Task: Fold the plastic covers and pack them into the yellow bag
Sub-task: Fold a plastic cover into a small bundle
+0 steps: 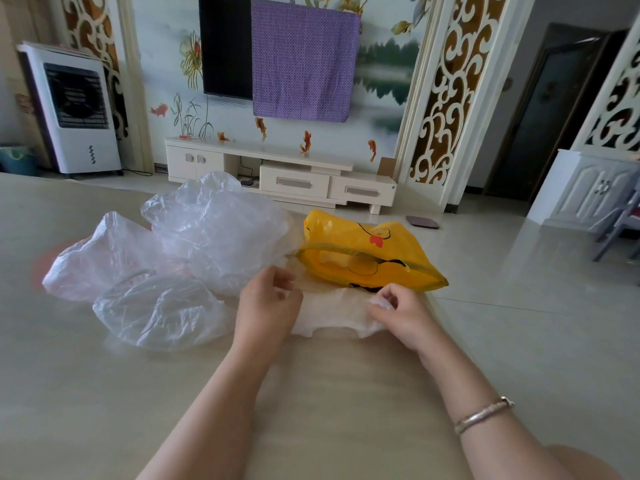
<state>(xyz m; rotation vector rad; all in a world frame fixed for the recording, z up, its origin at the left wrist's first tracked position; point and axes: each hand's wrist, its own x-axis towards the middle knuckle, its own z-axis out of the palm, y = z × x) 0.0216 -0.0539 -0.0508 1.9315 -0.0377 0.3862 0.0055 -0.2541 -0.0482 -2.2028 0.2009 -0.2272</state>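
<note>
- A white cover [332,315] lay flat on the table [346,393], between the two hands and just in front of the yellow bag [372,256]; its long axis ran left to right across the view.
- The left hand [268,306] sat at the cover's left end, fingers curled with the thumb close to them; they seemed to pinch the plastic edge, though the contact itself was hard to make out.
- The right hand [403,313] pinched a crumpled bit of the cover's right end between thumb and fingers.
- A bracelet [483,415] circled the right forearm.
- The bag lay on its side near the table's right edge, touching the far edge of the cover. Its long axis ran from upper left to lower right, and its open mouth faced the person.
- Three clear, puffed-up covers lay unfolded to the left of the bag: a large one [214,223] at the back, just beside the bag, one [100,258] further left, and one [159,310] nearest, just beside the left hand.
- Beyond the table stood a TV stand [294,178], a TV [225,46] half draped with a purple cloth [304,64], and an air cooler [76,109] at the left.
</note>
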